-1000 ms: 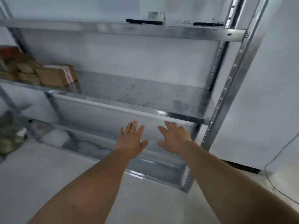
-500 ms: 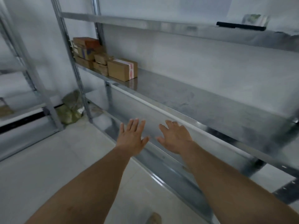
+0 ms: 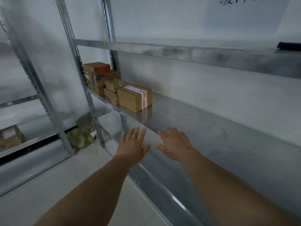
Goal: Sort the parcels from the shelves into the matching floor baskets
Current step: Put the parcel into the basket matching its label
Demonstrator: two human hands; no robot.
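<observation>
Tall metal rack (image 3: 91, 98) against a pale wall, grey floor (image 3: 48, 185) below. Long middle shelf (image 3: 211, 128) runs from left post to right edge of view; upper shelf (image 3: 162, 48) above it. Second rack (image 3: 32, 79) at far left, a brown box (image 3: 9, 137) on its low shelf. White sheet (image 3: 244, 15) with dark writing on the wall, top right, cut off by the frame. Both bare forearms reach forward. Left hand (image 3: 132, 147) and right hand (image 3: 175, 144) are palms down, side by side but apart, at the middle shelf's front edge; can't tell if they touch it. Grip on both: fingers straight and spread, holding nothing. Parcels are bunched at the shelf's left end, well apart from the hands: taped cardboard box (image 3: 133, 98) nearest, two small brown boxes (image 3: 112, 89) stacked just beside it, blue-marked box (image 3: 97, 79) behind, red-topped box (image 3: 97, 68) on top. Greenish bag (image 3: 79, 137) on the floor by the rack post. Black object (image 3: 290, 46) on the upper shelf, far right.
</observation>
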